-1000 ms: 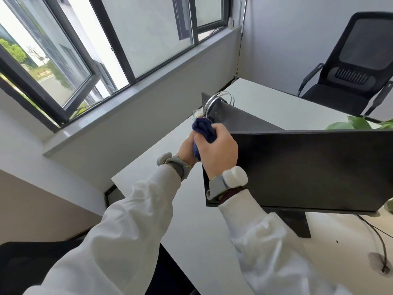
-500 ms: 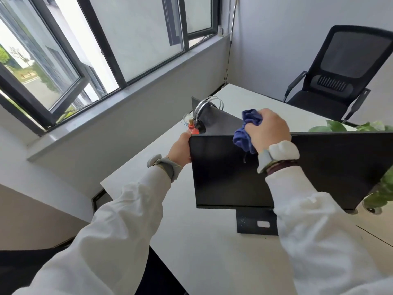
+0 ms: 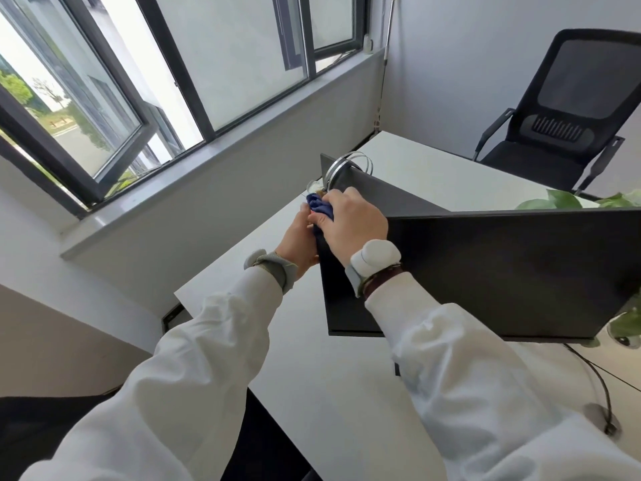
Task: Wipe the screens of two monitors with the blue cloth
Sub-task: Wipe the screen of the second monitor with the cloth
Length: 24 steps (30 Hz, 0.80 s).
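Note:
A black monitor [image 3: 485, 272] stands on the white desk [image 3: 329, 394], its dark screen facing me. My right hand [image 3: 350, 227] grips the bunched blue cloth [image 3: 321, 208] at the screen's top left corner. My left hand [image 3: 298, 239] holds the monitor's left edge just below that corner, its fingers partly hidden behind the cloth and the right hand. A second black monitor [image 3: 374, 192] stands behind the first, turned away, with only its upper part showing.
A silver ring-shaped object [image 3: 347, 164] sits at the far monitor's top corner. A black office chair [image 3: 572, 116] stands at the back right. Green plant leaves [image 3: 569, 201] rise behind the near monitor. A cable [image 3: 600, 387] runs to a desk grommet. Windows line the left wall.
My right hand has carried the blue cloth from the middle of the screen's top edge back left to the top left corner. My left hand stays on the left edge.

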Available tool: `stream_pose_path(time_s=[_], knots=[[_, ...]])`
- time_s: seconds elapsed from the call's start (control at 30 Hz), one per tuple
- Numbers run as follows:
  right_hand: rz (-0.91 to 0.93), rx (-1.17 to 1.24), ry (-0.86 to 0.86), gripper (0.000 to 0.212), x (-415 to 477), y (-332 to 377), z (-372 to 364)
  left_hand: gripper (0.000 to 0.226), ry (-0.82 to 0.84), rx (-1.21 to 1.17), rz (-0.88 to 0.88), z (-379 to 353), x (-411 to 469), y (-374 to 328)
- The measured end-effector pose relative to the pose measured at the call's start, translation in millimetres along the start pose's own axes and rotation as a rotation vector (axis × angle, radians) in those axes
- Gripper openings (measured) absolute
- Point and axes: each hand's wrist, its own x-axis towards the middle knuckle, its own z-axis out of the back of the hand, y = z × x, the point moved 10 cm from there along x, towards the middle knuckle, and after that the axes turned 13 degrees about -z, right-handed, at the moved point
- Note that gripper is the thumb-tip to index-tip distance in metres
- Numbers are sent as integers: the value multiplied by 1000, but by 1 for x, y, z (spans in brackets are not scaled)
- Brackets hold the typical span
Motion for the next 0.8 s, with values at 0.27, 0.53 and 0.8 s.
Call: stream_pose_path(time_s=[0.27, 0.53, 0.8], knots=[[-194, -4, -185, 31, 2, -114, 75, 80, -54, 156, -77, 7, 17, -1], [-508, 312, -378, 29, -21, -181, 114, 71, -76, 199, -94, 2, 7, -11], [-358, 724, -125, 25, -85, -97, 21, 66, -55, 128, -24, -5, 2, -10]])
